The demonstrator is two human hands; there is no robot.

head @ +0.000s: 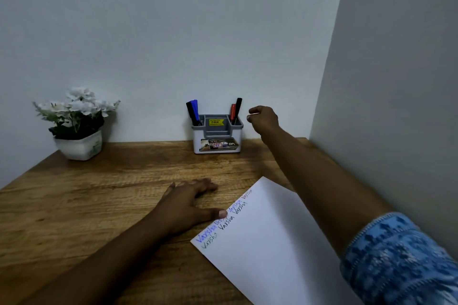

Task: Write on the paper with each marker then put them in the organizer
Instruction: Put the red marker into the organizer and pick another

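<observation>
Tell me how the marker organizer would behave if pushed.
Probably light: the organizer looks like plastic, so it'd likely slide on the wooden desk. Its blue marker and red marker stand tall, so a high shove might tip it.

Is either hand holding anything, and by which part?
Nothing held. The right hand curls empty beside the organizer; the left hand lies flat, thumb on the paper's edge.
</observation>
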